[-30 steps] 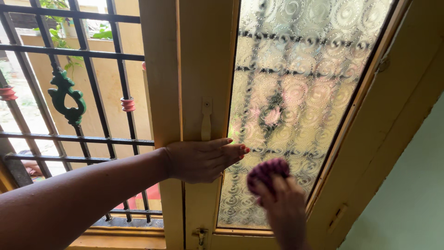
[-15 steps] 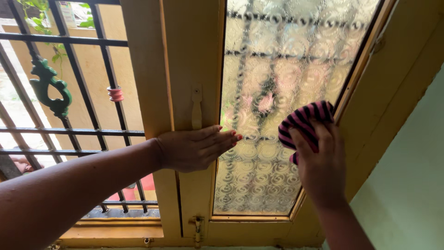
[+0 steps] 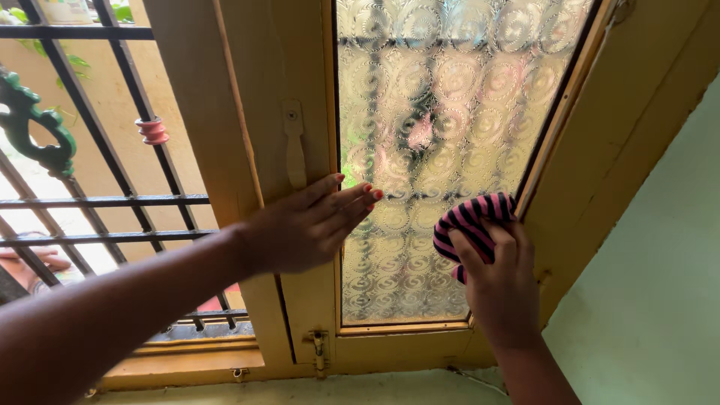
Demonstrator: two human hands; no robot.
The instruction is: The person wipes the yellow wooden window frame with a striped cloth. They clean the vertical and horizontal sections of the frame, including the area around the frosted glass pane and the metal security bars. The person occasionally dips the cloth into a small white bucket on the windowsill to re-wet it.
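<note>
The pink-and-black striped cloth (image 3: 472, 225), clamped in the right hand (image 3: 499, 289), has slid lower on the frosted patterned glass pane (image 3: 442, 112); left hand (image 3: 304, 229) braces flat, fingers together.

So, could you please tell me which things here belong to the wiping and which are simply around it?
In use:
right hand
striped cloth
patterned glass pane
left hand
wooden window frame

Just around:
black grille
green ornament
window latch

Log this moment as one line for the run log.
left hand: flat on window frame | right hand: presses striped cloth on patterned glass
</note>
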